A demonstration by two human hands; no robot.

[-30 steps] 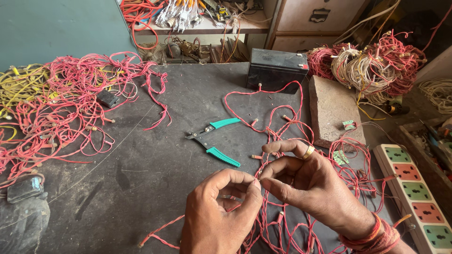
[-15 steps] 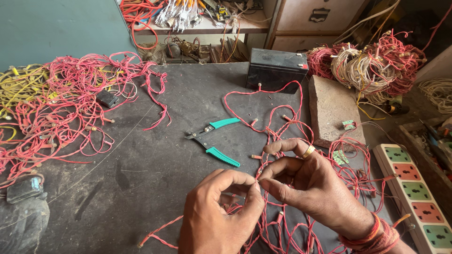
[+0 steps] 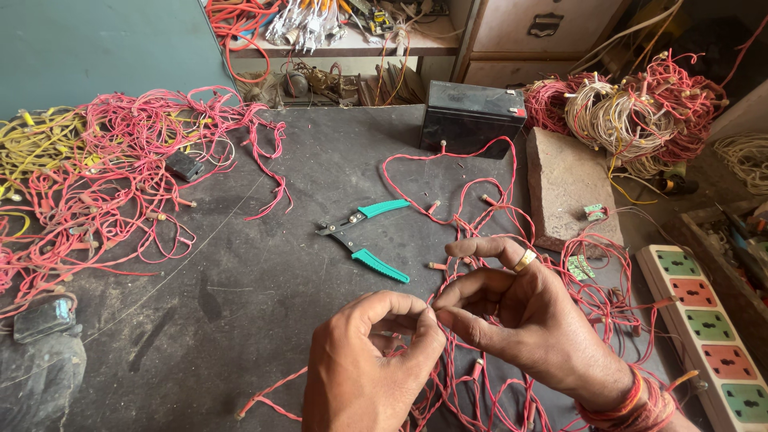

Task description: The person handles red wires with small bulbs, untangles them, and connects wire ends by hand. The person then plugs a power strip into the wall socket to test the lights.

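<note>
Low in the head view my left hand (image 3: 370,364) and my right hand (image 3: 524,320) meet fingertip to fingertip, both pinching the same thin red wire (image 3: 456,376). The wire belongs to a loose red string with small bulbs that loops across the dark table (image 3: 240,320) beneath and behind my hands. My right hand wears a gold ring and red thread bands at the wrist. Green-handled wire strippers (image 3: 368,237) lie open on the table just beyond my hands, touched by neither.
A large tangle of red and yellow wires (image 3: 104,176) covers the left side. A black battery (image 3: 472,118) and a brick (image 3: 568,188) sit at the back right, coiled wire bundles (image 3: 632,108) behind them. A switchboard strip with coloured sockets (image 3: 708,320) lies at right.
My hands have stayed nearly in place; the fingers shift slightly on the wire pinched between them. Nothing else has moved.
</note>
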